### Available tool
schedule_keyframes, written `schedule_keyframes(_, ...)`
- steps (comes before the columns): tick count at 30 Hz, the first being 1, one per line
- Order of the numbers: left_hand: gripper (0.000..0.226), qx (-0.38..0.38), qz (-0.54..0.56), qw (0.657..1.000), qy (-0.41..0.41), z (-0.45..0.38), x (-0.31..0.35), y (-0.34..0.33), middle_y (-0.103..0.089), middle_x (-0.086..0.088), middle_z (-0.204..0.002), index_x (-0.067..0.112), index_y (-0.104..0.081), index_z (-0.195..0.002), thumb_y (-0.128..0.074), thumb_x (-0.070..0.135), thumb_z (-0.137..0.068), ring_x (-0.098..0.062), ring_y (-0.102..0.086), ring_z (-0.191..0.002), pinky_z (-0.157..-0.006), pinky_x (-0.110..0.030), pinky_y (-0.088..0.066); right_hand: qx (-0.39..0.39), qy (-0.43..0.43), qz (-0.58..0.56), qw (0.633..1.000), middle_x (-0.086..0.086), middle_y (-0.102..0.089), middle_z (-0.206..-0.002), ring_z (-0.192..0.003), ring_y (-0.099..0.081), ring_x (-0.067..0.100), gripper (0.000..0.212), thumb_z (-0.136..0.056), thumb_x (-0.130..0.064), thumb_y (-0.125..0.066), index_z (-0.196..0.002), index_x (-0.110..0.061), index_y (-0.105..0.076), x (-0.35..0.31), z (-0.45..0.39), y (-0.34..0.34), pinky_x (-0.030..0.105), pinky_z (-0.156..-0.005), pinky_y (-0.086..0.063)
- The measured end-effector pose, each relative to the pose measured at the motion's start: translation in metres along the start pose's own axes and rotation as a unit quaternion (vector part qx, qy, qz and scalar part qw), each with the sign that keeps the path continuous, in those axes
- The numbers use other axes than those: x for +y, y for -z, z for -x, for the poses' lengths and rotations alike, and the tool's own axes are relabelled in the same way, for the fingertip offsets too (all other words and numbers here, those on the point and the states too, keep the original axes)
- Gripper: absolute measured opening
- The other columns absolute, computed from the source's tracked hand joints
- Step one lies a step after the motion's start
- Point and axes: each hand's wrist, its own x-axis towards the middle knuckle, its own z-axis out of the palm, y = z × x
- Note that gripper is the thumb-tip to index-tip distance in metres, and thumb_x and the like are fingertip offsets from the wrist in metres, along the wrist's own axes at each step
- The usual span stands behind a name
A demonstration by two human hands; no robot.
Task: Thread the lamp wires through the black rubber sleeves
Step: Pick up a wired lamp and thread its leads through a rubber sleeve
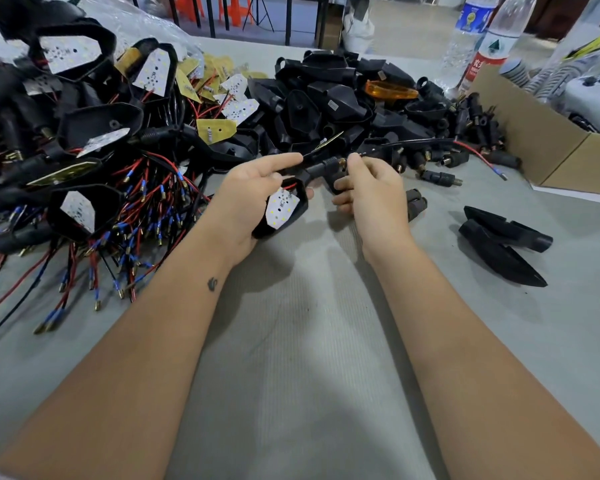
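My left hand (248, 199) grips a black lamp housing (284, 211) with a white LED board facing up, index finger stretched along its top. A black rubber sleeve (321, 167) with a brass threaded end sits on the housing's stem between my hands. My right hand (368, 188) pinches the lamp wires (430, 142) just past the sleeve's brass end. The red and black wires run right over the table to a blue terminal (499, 173).
Assembled lamps with red and black wires (118, 216) are heaped at the left. Empty black housings (326, 98) pile up behind, loose sleeves (465, 133) at the right. Two black shells (499, 244) lie right of my hand. A cardboard box (541, 147) and water bottles (478, 39) stand far right.
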Motion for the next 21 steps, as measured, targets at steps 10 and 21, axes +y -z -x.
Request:
schedule_keyframes(10,0.048,0.094,0.008,0.994,-0.051,-0.005,-0.006,-0.002,-0.068,-0.016,-0.110,0.013,-0.053,-0.134,-0.045,-0.012,-0.094,-0.024,-0.069,-0.100,-0.093,-0.035,-0.054,-0.102,0.134,0.107,0.980,0.003,-0.055,-0.069,-0.064,-0.051,0.015,0.009,-0.091,-0.017,-0.064,-0.084,-0.012,-0.061,-0.005,0.021,-0.011,0.038,-0.065,-0.050)
schedule_keyframes(21,0.044,0.095,0.060,0.990,-0.081,-0.008,-0.011,-0.003,-0.074,0.011,-0.084,0.021,-0.055,-0.122,-0.054,-0.011,-0.091,-0.008,-0.071,-0.090,-0.074,-0.023,-0.056,-0.207,0.115,0.087,0.968,-0.015,-0.044,-0.053,-0.049,-0.040,-0.001,0.037,-0.084,-0.011,-0.077,-0.109,-0.011,-0.049,-0.006,0.024,-0.008,0.011,-0.050,-0.033)
